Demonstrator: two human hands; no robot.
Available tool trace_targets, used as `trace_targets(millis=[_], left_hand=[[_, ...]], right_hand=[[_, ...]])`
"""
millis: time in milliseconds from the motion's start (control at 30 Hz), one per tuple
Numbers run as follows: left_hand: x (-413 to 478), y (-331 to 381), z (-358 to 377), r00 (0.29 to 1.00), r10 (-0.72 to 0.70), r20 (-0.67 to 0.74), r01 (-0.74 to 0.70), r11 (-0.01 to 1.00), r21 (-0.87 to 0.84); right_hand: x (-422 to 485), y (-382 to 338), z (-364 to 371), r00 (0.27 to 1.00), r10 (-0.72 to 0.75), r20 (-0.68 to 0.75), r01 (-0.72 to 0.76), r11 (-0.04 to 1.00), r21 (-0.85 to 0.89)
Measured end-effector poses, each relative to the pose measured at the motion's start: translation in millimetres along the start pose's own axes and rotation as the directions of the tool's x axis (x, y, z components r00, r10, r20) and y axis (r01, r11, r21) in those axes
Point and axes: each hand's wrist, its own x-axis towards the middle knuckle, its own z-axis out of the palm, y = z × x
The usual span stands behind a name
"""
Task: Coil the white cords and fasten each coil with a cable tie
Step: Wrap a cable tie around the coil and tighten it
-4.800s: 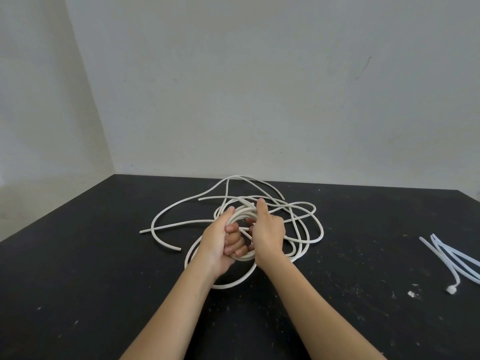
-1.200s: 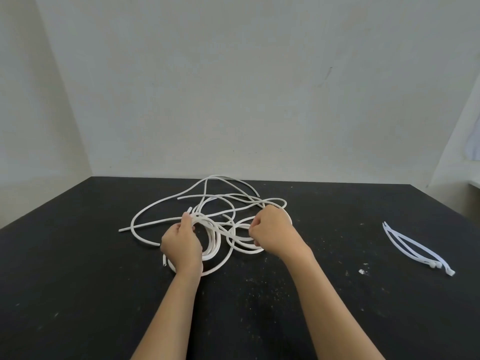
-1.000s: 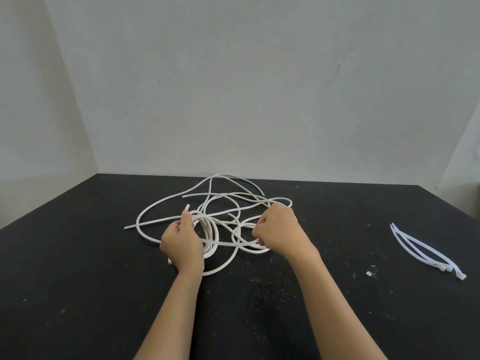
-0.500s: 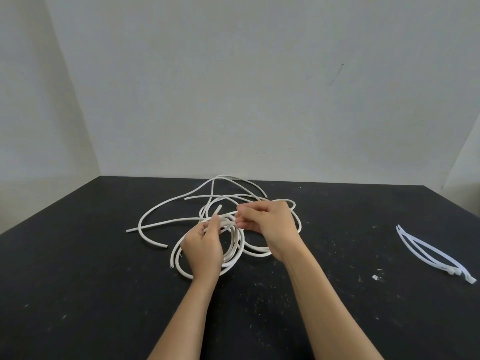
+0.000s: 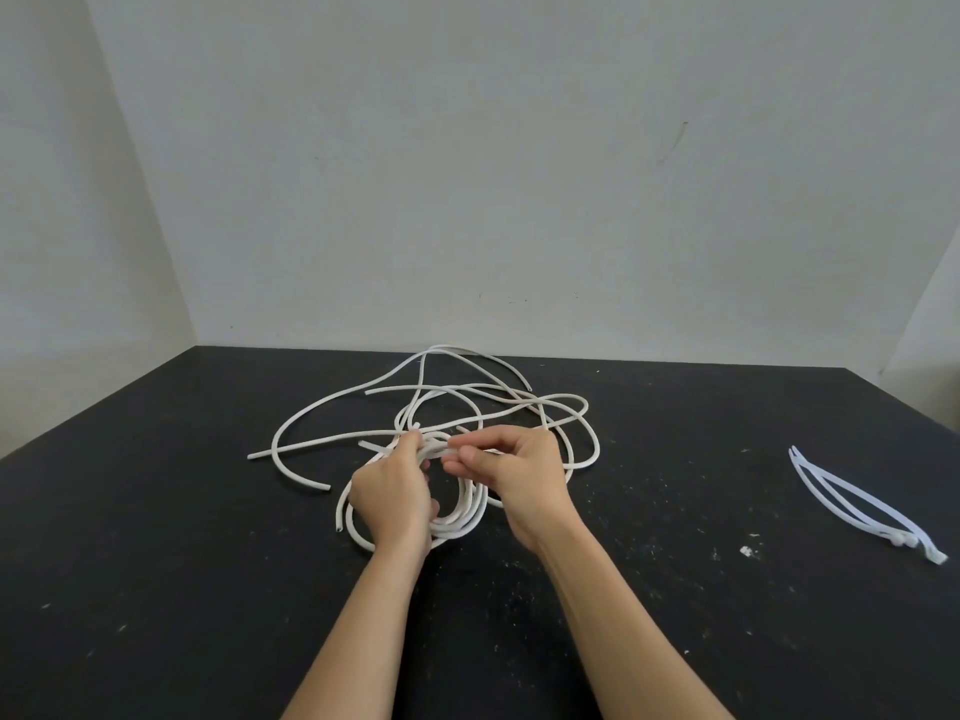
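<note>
A moment ago my hands were apart; now they have come close together. My left hand (image 5: pixel 392 504) has its fingers (image 5: pixel 411 442) curled round the coil (image 5: pixel 462 517) in the middle of the worktop (image 5: pixel 156 563). My right hand (image 5: pixel 519 475) pinches one of the white cords (image 5: pixel 332 407) at the top of the coil. I think I am adding a new loop. Lots of cord lies loose behind. The cable ties (image 5: pixel 857 506) sit far off on my right, not used yet.

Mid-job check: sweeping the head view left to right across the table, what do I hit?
Loose cord end → left hand, gripping the coil → right hand, pinching a cord strand → white fleck → cable ties.
</note>
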Motion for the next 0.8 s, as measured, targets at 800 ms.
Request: trace_targets(millis=[800], left_hand=[[-16,-2,-3,0.824,0.393,0.409,-0.438,0.899,0.02]], right_hand=[[3,-10,-13,0.956,-0.277,-0.092,0.258,0.949,-0.182]])
